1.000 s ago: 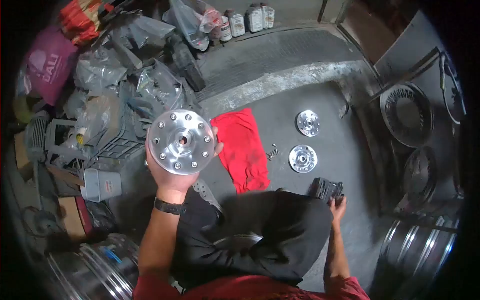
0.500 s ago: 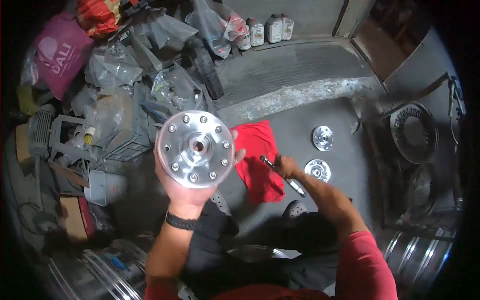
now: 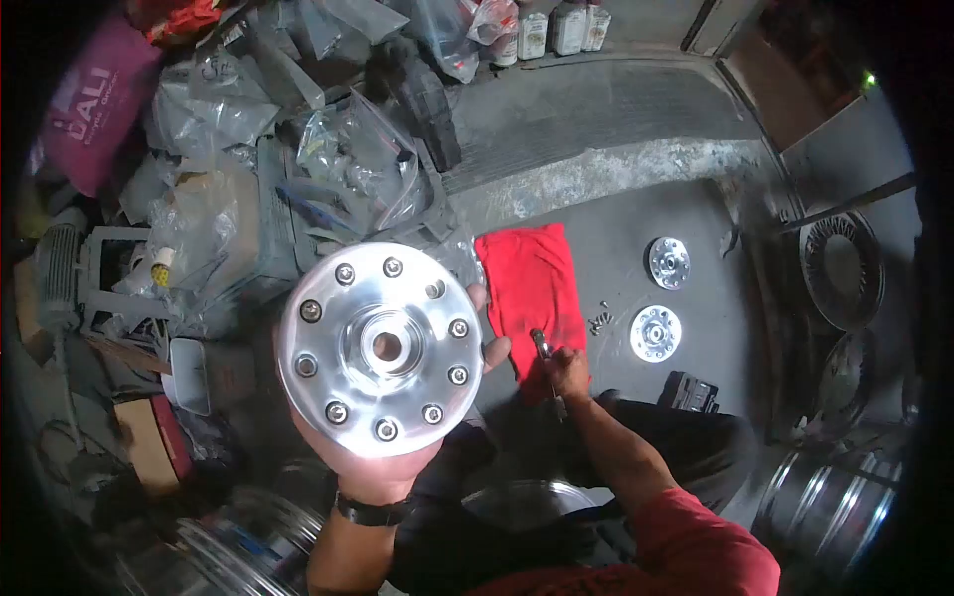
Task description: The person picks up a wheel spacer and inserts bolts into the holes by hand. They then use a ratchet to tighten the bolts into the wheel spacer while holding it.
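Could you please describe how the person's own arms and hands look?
Both the left hand and the right hand are without gloves. A dark band circles the left wrist; none shows on the right. The right arm has a short red sleeve ending near the elbow; the left sleeve isn't clearly visible.

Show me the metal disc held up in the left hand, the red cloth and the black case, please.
Held metal disc (image 3: 386,369), head view: central hub, just below the hole.
Red cloth (image 3: 530,288), head view: upper middle.
Black case (image 3: 694,393), head view: middle of its face.
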A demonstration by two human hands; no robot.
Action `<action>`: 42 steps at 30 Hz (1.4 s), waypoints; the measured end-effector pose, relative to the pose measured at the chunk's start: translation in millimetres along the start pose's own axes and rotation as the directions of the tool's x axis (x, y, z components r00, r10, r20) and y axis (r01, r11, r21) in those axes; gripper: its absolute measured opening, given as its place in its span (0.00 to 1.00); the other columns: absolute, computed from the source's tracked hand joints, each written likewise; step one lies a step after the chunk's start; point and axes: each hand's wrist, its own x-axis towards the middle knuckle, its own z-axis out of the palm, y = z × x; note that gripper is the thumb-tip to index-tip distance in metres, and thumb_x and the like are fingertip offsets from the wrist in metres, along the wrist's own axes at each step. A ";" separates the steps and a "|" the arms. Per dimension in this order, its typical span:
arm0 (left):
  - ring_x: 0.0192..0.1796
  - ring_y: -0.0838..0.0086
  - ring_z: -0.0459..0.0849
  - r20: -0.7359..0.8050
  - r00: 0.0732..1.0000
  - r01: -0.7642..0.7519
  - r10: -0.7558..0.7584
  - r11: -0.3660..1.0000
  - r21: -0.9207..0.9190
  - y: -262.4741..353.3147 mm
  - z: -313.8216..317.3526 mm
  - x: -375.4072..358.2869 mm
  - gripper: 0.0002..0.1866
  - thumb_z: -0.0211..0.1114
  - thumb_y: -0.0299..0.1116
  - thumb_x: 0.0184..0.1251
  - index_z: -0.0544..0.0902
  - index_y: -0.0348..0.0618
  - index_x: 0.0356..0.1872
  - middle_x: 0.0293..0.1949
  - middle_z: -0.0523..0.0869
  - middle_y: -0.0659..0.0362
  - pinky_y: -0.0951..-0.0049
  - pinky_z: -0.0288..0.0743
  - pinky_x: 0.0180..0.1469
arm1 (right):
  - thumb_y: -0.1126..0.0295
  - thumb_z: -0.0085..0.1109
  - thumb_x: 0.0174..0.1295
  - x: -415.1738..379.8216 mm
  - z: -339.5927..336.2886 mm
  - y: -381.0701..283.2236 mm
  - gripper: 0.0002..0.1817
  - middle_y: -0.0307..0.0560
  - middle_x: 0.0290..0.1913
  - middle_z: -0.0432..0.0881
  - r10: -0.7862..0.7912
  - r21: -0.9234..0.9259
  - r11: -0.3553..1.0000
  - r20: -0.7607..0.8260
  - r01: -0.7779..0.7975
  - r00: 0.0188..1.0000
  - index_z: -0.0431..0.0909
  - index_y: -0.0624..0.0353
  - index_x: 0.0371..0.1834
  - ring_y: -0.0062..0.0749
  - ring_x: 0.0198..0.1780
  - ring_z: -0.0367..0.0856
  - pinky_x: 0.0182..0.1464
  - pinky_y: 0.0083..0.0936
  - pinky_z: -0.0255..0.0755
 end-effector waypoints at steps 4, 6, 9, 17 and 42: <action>0.84 0.35 0.59 -0.017 1.000 -0.004 0.003 1.000 -0.023 5.6 -1.2 -3.8 0.57 0.52 0.84 0.63 0.63 0.56 0.85 0.83 0.63 0.44 0.20 0.50 0.81 | 0.58 0.70 0.67 10.1 0.1 9.8 0.16 0.63 0.42 0.89 0.251 0.475 0.849 0.029 -0.234 0.968 0.84 0.60 0.46 0.66 0.48 0.88 0.50 0.54 0.80; 0.85 0.36 0.58 -0.048 0.999 0.001 -0.007 0.992 -0.126 9.7 -2.0 -5.3 0.57 0.53 0.84 0.63 0.63 0.56 0.85 0.84 0.63 0.44 0.20 0.49 0.81 | 0.58 0.71 0.67 18.9 2.8 7.4 0.16 0.62 0.41 0.89 0.275 0.490 0.843 -0.040 -0.221 0.961 0.84 0.60 0.46 0.65 0.48 0.89 0.49 0.53 0.80; 0.85 0.36 0.57 -0.064 0.998 -0.010 0.002 0.992 -0.129 13.5 -4.3 -6.4 0.58 0.54 0.85 0.62 0.63 0.56 0.85 0.84 0.63 0.44 0.19 0.49 0.81 | 0.60 0.67 0.71 34.3 -10.4 -22.4 0.13 0.64 0.42 0.89 0.106 0.480 0.876 -0.108 -0.041 0.988 0.85 0.59 0.46 0.68 0.48 0.88 0.49 0.54 0.80; 0.85 0.37 0.57 -0.086 0.996 0.007 -0.022 0.985 -0.174 20.7 -2.8 -7.8 0.59 0.57 0.85 0.59 0.64 0.53 0.84 0.83 0.62 0.40 0.22 0.46 0.83 | 0.58 0.54 0.77 46.4 -0.2 -31.6 0.15 0.63 0.43 0.88 -0.073 0.251 0.964 -0.082 0.091 0.994 0.83 0.58 0.42 0.68 0.48 0.86 0.48 0.58 0.79; 0.87 0.38 0.52 -0.100 0.995 -0.016 -0.005 0.979 -0.204 16.5 -0.3 -5.8 0.64 0.63 0.86 0.54 0.59 0.55 0.86 0.85 0.57 0.41 0.19 0.44 0.83 | 0.67 0.48 0.76 73.4 -6.0 -24.1 0.15 0.62 0.45 0.89 -0.324 -0.167 0.920 0.187 0.355 0.928 0.82 0.63 0.53 0.61 0.46 0.89 0.49 0.52 0.85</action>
